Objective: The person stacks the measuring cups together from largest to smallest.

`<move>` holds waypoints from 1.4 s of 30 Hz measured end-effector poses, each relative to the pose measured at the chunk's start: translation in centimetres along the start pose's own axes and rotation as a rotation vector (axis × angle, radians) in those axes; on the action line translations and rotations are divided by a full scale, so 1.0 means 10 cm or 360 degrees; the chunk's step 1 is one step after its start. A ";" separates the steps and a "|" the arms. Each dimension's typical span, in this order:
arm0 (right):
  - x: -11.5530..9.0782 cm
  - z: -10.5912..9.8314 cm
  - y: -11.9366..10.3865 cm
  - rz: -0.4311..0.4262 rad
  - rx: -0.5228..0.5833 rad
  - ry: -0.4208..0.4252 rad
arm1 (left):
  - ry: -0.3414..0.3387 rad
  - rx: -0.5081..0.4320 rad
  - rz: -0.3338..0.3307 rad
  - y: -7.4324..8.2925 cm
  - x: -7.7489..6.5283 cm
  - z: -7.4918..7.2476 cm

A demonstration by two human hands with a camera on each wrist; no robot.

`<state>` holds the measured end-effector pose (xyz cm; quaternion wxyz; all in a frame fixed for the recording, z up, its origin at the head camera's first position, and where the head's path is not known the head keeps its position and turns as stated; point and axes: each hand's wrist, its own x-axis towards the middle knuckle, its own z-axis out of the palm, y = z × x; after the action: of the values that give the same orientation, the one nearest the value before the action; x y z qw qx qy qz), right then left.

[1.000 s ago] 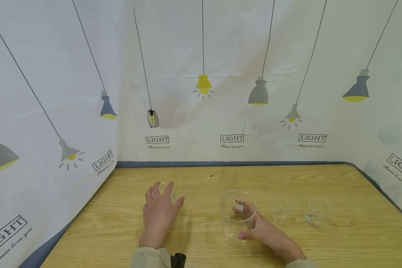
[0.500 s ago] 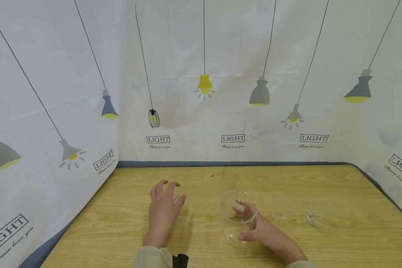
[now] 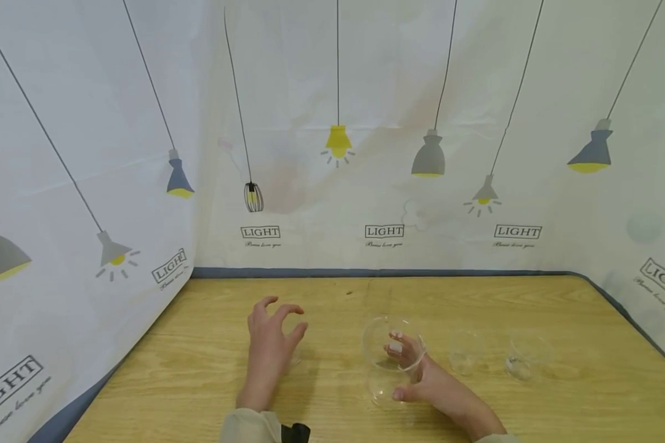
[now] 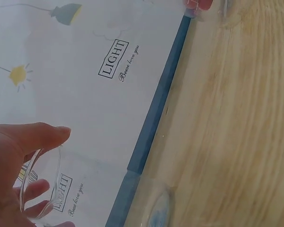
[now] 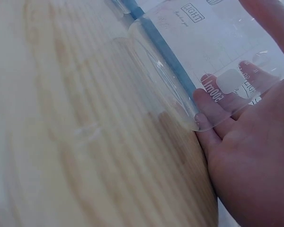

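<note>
In the left wrist view, the left hand [image 4: 7, 175] held a small clear glass [image 4: 45, 172], the thumb on one side of its rim and the fingers curved round the other, showing through the wall. A white backdrop [image 4: 113, 127] printed with lamps and the word "LIGHT" stood behind, its blue border along the far edge of the wooden tabletop [image 4: 246, 118].

In the right wrist view, the right hand [image 5: 255, 151] held a clear beaker [image 5: 180, 66] marked "500ml", its fingers visible through the side, beyond a white patch.

In the head view, both hands were over the tabletop, well apart, each in a fairly wide grip. The small glass was barely visible beside the left thumb; whether it touched the wood could not be told. The beaker stood upright, mouth up, in the right hand's grip. Two more clear vessels, one nearer [image 3: 467, 352] and one farther [image 3: 526, 357], sat to the right of that hand. A black object [image 3: 295, 432] showed beside the left sleeve [image 3: 249, 426].
</note>
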<state>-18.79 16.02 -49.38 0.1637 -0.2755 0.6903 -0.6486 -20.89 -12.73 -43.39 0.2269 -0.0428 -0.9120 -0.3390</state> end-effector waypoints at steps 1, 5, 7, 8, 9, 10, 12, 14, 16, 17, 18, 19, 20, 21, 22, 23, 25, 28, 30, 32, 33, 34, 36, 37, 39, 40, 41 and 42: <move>0.00 0.00 0.00 0.0000 0.0003 -0.0005 | -0.0001 -0.0015 -0.0023 -0.01 0.00 0.01; -0.01 0.01 -0.01 0.0044 0.0006 -0.0004 | -0.0026 -0.0093 -0.0160 -0.03 0.02 0.03; -0.01 0.01 -0.01 0.0052 0.0016 -0.0004 | -0.0055 -0.0137 -0.0244 -0.04 0.03 0.04; -0.01 0.01 -0.01 0.0053 0.0011 0.0002 | -0.0067 -0.0159 -0.0277 -0.04 0.03 0.04; -0.01 0.01 -0.01 0.0047 0.0003 0.0004 | -0.0082 -0.0179 -0.0312 -0.05 0.04 0.05; 0.00 0.01 -0.01 0.0043 -0.0003 0.0006 | -0.0099 -0.0199 -0.0339 -0.05 0.04 0.05; -0.01 0.01 -0.01 0.0075 0.0014 0.0023 | -0.0126 -0.0239 -0.0380 -0.06 0.04 0.05; -0.01 0.01 -0.02 0.0131 0.0035 0.0043 | -0.0146 -0.0293 -0.0412 -0.06 0.05 0.06; -0.02 0.01 -0.02 0.0177 0.0067 0.0056 | -0.0158 -0.0346 -0.0432 -0.07 0.05 0.07; -0.02 0.01 -0.02 0.0190 0.0080 0.0056 | -0.0160 -0.0376 -0.0439 -0.07 0.05 0.07; -0.02 0.01 -0.03 0.0185 0.0080 0.0045 | -0.0160 -0.0410 -0.0445 -0.08 0.05 0.07; -0.01 0.01 -0.02 0.0176 0.0076 0.0034 | -0.0161 -0.0447 -0.0448 -0.09 0.05 0.07; -0.01 0.01 -0.02 0.0155 0.0076 0.0017 | -0.0168 -0.0489 -0.0446 -0.10 0.05 0.07; -0.01 0.01 -0.02 0.0139 0.0078 0.0007 | -0.0183 -0.0541 -0.0449 -0.10 0.05 0.08; -0.01 0.00 -0.02 0.0125 0.0076 -0.0006 | -0.0201 -0.0601 -0.0450 -0.11 0.05 0.08; -0.01 0.00 -0.01 0.0111 0.0077 -0.0019 | -0.0220 -0.0655 -0.0451 -0.12 0.05 0.09; -0.01 -0.01 -0.01 0.0114 0.0088 -0.0023 | -0.0266 -0.0750 -0.0455 -0.13 0.05 0.10; -0.01 -0.01 -0.01 0.0149 0.0112 -0.0013 | -0.0313 -0.0828 -0.0455 -0.15 0.04 0.14; -0.01 -0.01 0.00 0.0155 0.0105 -0.0007 | -0.0327 -0.0859 -0.0443 -0.16 0.04 0.16; -0.01 -0.01 0.00 0.0137 0.0090 -0.0005 | -0.0336 -0.0899 -0.0427 -0.17 0.03 0.19; -0.01 0.00 0.00 0.0119 0.0083 -0.0005 | -0.0344 -0.0920 -0.0425 -0.17 0.03 0.20; -0.01 0.00 0.00 0.0112 0.0072 -0.0005 | -0.0350 -0.0935 -0.0428 -0.17 0.03 0.21; -0.01 0.00 0.00 0.0089 0.0068 -0.0004 | -0.0364 -0.0951 -0.0438 -0.17 0.02 0.23; -0.01 0.00 0.00 0.0083 0.0068 0.0002 | -0.0368 -0.0947 -0.0445 -0.17 0.02 0.23; 0.00 0.00 0.00 0.0054 0.0070 0.0003 | -0.0382 -0.0944 -0.0451 -0.17 0.02 0.25; 0.00 0.00 0.00 0.0035 0.0067 0.0003 | -0.0388 -0.0937 -0.0441 -0.16 0.02 0.26; 0.00 0.00 0.00 0.0014 0.0068 0.0008 | -0.0398 -0.0937 -0.0421 -0.16 0.02 0.27; 0.01 0.00 0.01 -0.0008 0.0065 0.0011 | -0.0408 -0.0929 -0.0403 -0.16 0.02 0.27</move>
<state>-18.87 16.02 -49.42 0.1653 -0.2715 0.6768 -0.6640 -22.47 -12.20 -46.07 0.0447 -0.0348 -0.7957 -0.6030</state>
